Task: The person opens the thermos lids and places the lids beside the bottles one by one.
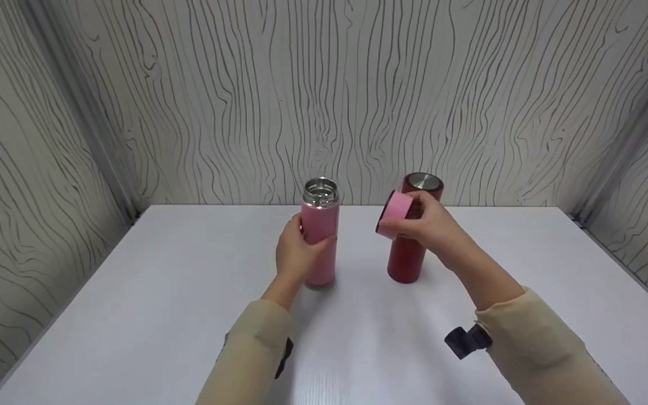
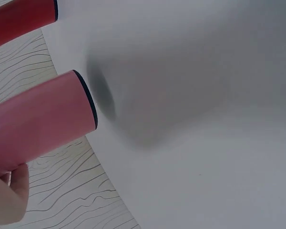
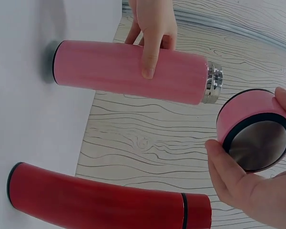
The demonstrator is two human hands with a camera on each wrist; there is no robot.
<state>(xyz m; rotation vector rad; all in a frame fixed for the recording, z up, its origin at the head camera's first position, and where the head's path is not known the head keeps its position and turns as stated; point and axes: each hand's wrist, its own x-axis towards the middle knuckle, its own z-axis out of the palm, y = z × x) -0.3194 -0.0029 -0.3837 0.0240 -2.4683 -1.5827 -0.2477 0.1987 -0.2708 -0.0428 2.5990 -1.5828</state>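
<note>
My left hand (image 1: pixel 295 253) grips a pink thermos bottle (image 1: pixel 321 222) around its body, upright. Its steel mouth is uncovered at the top. In the left wrist view a gap with a shadow shows between the bottle's dark base and the table, so it hangs just above the surface. To the right, my right hand (image 1: pixel 436 228) pinches the pink lid (image 3: pixel 251 107) by its sides, tilted and apart from the bottle. The lid's metal disc faces the right wrist camera. Behind that hand stands a red thermos bottle (image 1: pixel 406 261) with its lid on, partly hidden in the head view.
Both bottles are over a white table (image 1: pixel 189 315). Panels with a wood-grain pattern (image 1: pixel 234 101) rise behind the table and at its left and right sides. A dark strap end (image 1: pixel 462 342) sticks out from the right sleeve.
</note>
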